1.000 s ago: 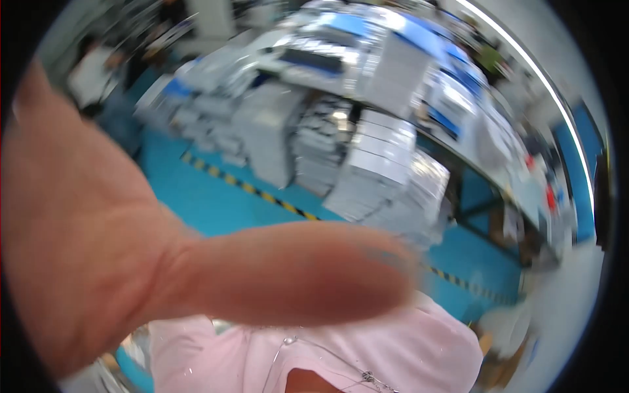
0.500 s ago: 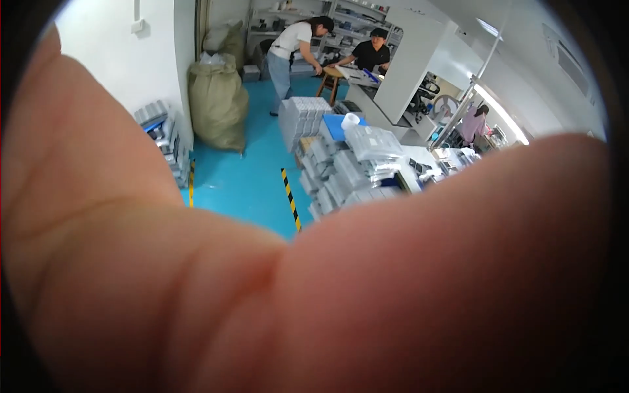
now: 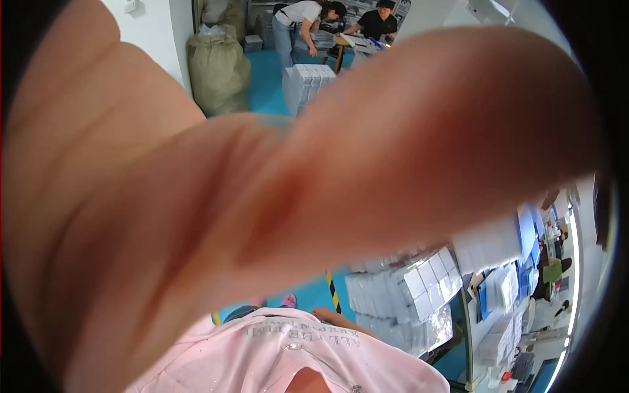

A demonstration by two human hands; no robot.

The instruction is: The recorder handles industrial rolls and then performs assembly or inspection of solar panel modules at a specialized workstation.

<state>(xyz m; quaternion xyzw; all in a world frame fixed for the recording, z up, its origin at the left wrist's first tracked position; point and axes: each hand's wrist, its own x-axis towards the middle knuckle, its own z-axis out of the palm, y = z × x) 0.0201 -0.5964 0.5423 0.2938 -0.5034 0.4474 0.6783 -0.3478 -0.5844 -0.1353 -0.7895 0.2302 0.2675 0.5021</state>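
My left hand [image 3: 314,190] fills most of the head view, very close to the camera and blurred. Its thumb stretches toward the upper right, spread from the other fingers, which run off the upper left rim; I see nothing held in it. Below it shows my pink shirt [image 3: 275,354]. Small and partly covered, my right hand [image 3: 322,314] is low in front of the shirt, its fingers too unclear to read. Nearest to it on the right are stacks of clear and white plastic trays [image 3: 393,295].
Sacks [image 3: 219,72] stand by the wall at the back left, near a grey tray stack [image 3: 308,85] on the blue floor. At the far end, a person in a white shirt [image 3: 301,13] bends over grey trays; another in black [image 3: 379,25] is at a table. Loaded worktables line the right.
The view has tilted down, bringing my shirt, feet and right hand into sight. My left thumb now reaches higher across the picture. The person in white now has hands on grey trays.
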